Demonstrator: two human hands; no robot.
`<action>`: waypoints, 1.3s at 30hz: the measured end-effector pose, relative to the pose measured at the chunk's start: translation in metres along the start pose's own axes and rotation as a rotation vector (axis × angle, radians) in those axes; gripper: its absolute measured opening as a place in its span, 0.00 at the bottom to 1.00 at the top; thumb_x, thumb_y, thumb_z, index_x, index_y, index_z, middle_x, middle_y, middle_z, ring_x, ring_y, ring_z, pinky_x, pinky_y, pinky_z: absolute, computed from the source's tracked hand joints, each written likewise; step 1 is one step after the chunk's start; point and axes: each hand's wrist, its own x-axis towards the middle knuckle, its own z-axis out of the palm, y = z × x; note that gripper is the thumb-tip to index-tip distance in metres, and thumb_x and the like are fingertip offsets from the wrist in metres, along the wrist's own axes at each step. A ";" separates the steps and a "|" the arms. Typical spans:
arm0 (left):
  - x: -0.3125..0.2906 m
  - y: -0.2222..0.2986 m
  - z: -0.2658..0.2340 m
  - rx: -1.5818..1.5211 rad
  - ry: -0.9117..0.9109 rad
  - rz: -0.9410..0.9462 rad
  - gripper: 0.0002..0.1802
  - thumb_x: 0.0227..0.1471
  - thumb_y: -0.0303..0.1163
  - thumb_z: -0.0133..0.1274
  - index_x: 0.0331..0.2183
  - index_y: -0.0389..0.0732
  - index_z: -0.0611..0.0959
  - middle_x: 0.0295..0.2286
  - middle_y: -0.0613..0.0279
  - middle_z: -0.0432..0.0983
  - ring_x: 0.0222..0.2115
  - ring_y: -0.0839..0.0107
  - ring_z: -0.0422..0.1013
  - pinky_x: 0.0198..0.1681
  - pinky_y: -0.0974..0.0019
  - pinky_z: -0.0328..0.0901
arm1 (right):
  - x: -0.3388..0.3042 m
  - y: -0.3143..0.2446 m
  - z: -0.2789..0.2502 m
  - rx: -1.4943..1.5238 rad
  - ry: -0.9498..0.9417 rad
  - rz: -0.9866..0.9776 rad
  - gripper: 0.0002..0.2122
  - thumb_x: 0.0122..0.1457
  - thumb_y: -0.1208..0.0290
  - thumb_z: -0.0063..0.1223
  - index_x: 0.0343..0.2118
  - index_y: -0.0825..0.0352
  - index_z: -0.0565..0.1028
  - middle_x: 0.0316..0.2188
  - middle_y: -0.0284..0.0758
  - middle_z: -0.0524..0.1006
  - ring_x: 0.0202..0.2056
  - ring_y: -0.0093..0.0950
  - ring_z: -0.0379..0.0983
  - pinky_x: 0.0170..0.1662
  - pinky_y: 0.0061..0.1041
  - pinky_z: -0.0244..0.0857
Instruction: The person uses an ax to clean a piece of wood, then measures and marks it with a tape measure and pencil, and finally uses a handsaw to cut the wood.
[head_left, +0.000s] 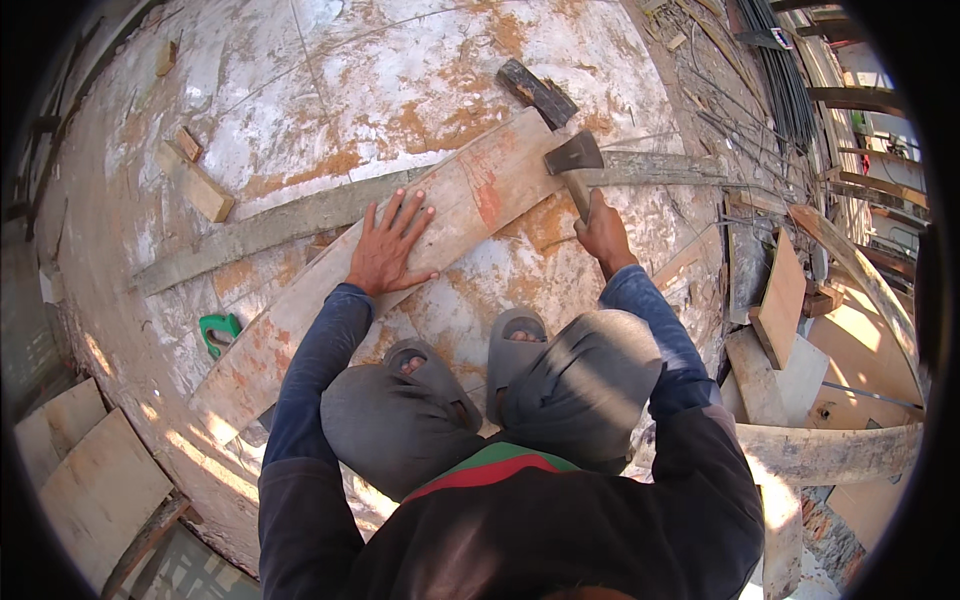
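Note:
A long wooden board with reddish smears runs slantwise from the near left toward the far middle. My left hand lies flat on it with the fingers spread. My right hand is wrapped round the wooden handle of a hatchet. The dark hatchet head is at the board's right edge, near its far end; I cannot tell whether the two touch. A dark block lies by that end. Under the board a grey plank passes crosswise.
A green tool handle sticks out beside the board's left edge. Wood offcuts lie at the far left, plywood sheets at the near left. Boards and scraps pile up on the right, with dark rods beyond. My sandalled feet are close to the board.

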 end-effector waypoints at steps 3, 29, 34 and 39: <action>-0.011 -0.004 0.000 0.003 -0.016 -0.039 0.56 0.44 0.73 0.48 0.66 0.51 0.58 0.68 0.58 0.43 0.69 0.52 0.38 0.65 0.35 0.40 | 0.030 -0.017 -0.049 0.079 -0.183 0.061 0.20 0.51 0.68 0.59 0.43 0.69 0.64 0.26 0.59 0.76 0.32 0.59 0.75 0.36 0.52 0.68; -0.066 -0.010 -0.004 -0.043 0.209 -0.414 0.67 0.41 0.73 0.56 0.66 0.35 0.52 0.67 0.50 0.42 0.69 0.53 0.36 0.67 0.38 0.35 | 0.012 -0.010 -0.011 0.063 -0.175 -0.025 0.22 0.51 0.68 0.62 0.45 0.69 0.63 0.34 0.61 0.77 0.38 0.60 0.74 0.42 0.52 0.67; -0.159 -0.018 0.016 -0.029 0.164 -0.622 0.68 0.39 0.72 0.58 0.66 0.35 0.52 0.67 0.48 0.41 0.68 0.50 0.36 0.67 0.36 0.35 | -0.008 -0.038 -0.006 0.515 -0.223 0.185 0.22 0.51 0.72 0.60 0.47 0.70 0.64 0.30 0.51 0.77 0.26 0.42 0.78 0.29 0.37 0.72; -0.163 -0.011 0.020 -0.097 0.178 -0.530 0.73 0.30 0.73 0.63 0.67 0.41 0.52 0.68 0.47 0.39 0.68 0.46 0.37 0.65 0.31 0.35 | -0.022 -0.031 -0.028 1.072 -0.311 0.388 0.11 0.58 0.67 0.61 0.34 0.66 0.69 0.18 0.30 0.70 0.15 0.21 0.68 0.16 0.24 0.65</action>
